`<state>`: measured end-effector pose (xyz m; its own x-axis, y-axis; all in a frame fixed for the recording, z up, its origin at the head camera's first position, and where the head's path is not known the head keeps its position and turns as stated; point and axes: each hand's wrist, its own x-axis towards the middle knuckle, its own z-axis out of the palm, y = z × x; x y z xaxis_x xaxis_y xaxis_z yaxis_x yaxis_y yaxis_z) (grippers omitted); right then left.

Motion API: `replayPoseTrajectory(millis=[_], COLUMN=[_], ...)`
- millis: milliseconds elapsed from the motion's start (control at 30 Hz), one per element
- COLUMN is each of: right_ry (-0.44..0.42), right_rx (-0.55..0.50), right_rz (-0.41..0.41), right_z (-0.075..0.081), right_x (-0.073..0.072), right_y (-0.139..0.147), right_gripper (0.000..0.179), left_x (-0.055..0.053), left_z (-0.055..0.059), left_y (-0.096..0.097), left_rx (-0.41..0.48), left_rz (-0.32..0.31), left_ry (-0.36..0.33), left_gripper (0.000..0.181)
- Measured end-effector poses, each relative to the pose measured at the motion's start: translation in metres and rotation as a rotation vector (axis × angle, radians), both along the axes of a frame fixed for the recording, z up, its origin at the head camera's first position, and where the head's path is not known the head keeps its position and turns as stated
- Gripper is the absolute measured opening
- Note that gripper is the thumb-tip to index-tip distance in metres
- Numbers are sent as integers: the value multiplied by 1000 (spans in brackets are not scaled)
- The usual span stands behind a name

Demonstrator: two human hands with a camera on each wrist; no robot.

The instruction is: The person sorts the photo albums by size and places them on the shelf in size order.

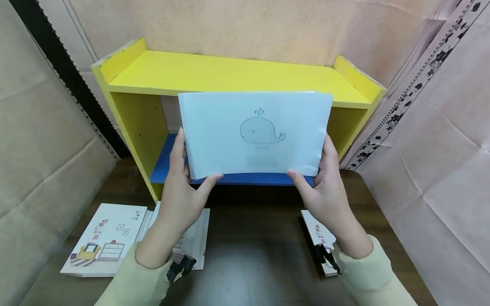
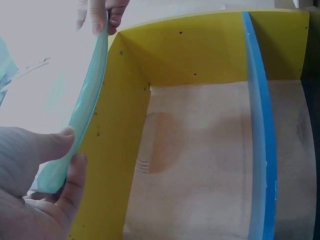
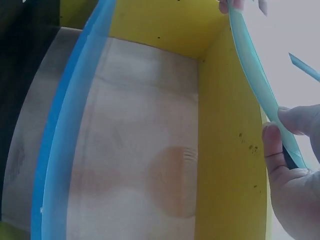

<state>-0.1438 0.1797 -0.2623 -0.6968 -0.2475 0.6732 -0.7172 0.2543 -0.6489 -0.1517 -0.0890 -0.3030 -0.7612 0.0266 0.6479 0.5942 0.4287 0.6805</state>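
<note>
A light-blue notebook point(image 1: 214, 136) with a line drawing of a whale on its cover is held up in front of the yellow shelf. My left hand point(image 1: 185, 187) pinches its lower left corner, thumb on the cover and fingers behind. At the opposite corner my right hand point(image 1: 325, 187) grips it the same way. Seen edge-on in the left wrist view, the notebook point(image 2: 90, 100) is thin and slightly bowed. The right wrist view also shows its edge point(image 3: 255, 70) between thumb and fingers.
Behind the notebook stands a yellow shelf point(image 1: 237, 72) with a blue lower board point(image 1: 260, 179). White books point(image 1: 107, 240) lie on the dark table point(image 1: 245, 255) at the left, partly behind my left forearm. Another white book point(image 1: 315, 229) lies under my right wrist. Pale cloth hangs around.
</note>
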Motion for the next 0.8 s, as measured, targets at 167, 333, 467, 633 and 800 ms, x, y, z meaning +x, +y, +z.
replayPoseTrajectory(millis=[167, 333, 467, 633, 800], right_ry=[-47, -91, -106, -77, -28], right_rx=[-48, -73, -27, -19, -85], right_rz=[27, 55, 76, 108, 64], right_z=[3, 3, 8, 15, 17], right_x=[-2, -1, -1, -5, -21], right_y=[0, 0, 1, 4, 11], right_gripper=[89, 87, 90, 91, 82], left_x=[-1, -1, 1, 2, -2], left_z=[2, 3, 9, 20, 38], left_y=[-1, 0, -1, 1, 5], left_rx=[101, 156, 222, 344, 388], left_rz=[-59, -62, -67, -93, -107], left_ry=[20, 24, 45, 74, 105], left_gripper=[97, 90, 84, 75, 69])
